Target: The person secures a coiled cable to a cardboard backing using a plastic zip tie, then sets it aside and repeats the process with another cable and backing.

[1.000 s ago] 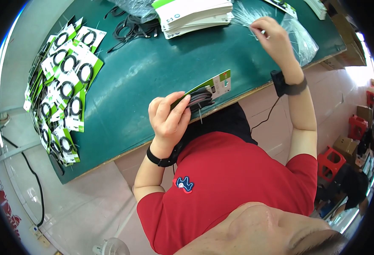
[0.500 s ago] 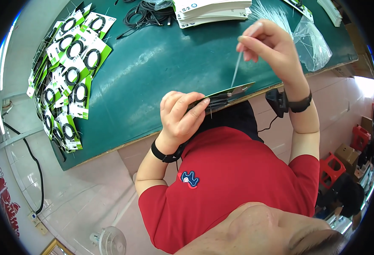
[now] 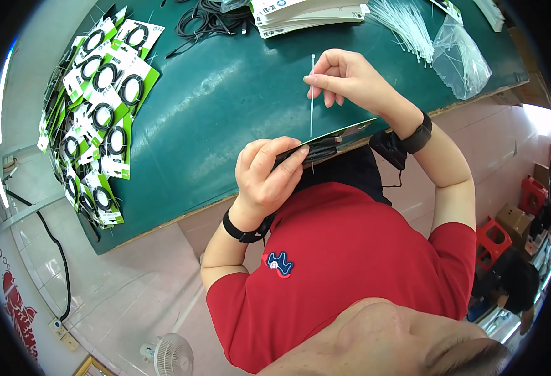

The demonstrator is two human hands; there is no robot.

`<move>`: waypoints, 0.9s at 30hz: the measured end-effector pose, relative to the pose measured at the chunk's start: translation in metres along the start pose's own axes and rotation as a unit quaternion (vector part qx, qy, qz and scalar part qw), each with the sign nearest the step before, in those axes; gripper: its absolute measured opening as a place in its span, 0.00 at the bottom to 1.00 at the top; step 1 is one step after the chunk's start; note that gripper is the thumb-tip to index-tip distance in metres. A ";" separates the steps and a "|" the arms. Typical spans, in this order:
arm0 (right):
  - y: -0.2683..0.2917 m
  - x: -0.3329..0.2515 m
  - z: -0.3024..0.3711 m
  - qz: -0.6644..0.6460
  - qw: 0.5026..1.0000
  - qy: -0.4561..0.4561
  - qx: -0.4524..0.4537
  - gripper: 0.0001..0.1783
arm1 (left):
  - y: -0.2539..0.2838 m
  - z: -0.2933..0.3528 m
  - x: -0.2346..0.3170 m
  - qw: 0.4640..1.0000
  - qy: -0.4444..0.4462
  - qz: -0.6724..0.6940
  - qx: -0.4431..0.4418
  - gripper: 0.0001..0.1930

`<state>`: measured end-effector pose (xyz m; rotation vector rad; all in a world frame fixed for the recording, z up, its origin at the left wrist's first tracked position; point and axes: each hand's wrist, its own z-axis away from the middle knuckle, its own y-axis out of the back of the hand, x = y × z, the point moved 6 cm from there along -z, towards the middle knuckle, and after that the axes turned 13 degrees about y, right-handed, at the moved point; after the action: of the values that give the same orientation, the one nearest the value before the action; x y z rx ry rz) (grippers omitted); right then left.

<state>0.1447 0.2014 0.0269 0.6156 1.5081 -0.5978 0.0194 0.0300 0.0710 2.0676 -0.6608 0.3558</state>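
Note:
Near the table's front edge, my left hand [image 3: 266,172] grips a coiled black cable [image 3: 322,150] against a cardboard backing card [image 3: 358,127], which is seen nearly edge-on. A thin tip pokes out below the cable. My right hand [image 3: 341,78] pinches a white cable tie [image 3: 312,94] between thumb and fingers, held upright above the card. The tie's lower end is close to the card's top edge; I cannot tell whether it touches.
Many carded black cables [image 3: 104,116] lie heaped at the table's left. Along the back are loose black cables [image 3: 210,22], a stack of cards [image 3: 307,15], white cable ties [image 3: 404,28] and a clear plastic bag [image 3: 462,59]. The green table [image 3: 206,119] has a wooden front edge.
My right hand has moved left and lower with the cable tie, which is now nearly vertical over the card. My left hand keeps its hold in about the same place.

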 end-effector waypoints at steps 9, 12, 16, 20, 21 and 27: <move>-0.007 0.012 0.002 -0.036 0.998 -0.016 -0.040 0.12 | 0.000 0.001 0.002 1.000 -0.008 0.006 -0.002 0.19; -0.006 0.014 0.003 -0.038 0.998 -0.017 -0.040 0.12 | 0.000 0.002 0.002 1.000 -0.010 0.005 -0.001 0.19; -0.006 0.018 0.005 -0.040 0.998 -0.028 -0.039 0.13 | 0.000 0.003 0.002 1.000 -0.013 0.004 0.002 0.18; -0.009 0.022 0.006 -0.044 0.997 -0.045 -0.048 0.13 | 0.000 0.004 0.002 1.000 -0.016 0.005 0.003 0.18; -0.010 0.023 0.007 -0.045 0.996 -0.050 -0.052 0.13 | 0.000 0.004 0.002 1.000 -0.016 0.004 0.004 0.18; -0.009 0.026 0.007 -0.031 0.996 -0.061 -0.053 0.14 | 0.001 0.003 0.004 0.999 -0.035 -0.005 0.005 0.18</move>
<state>0.1435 0.1905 0.0009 0.4431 1.4384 -0.5882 0.0221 0.0258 0.0714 2.0996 -0.6919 0.2832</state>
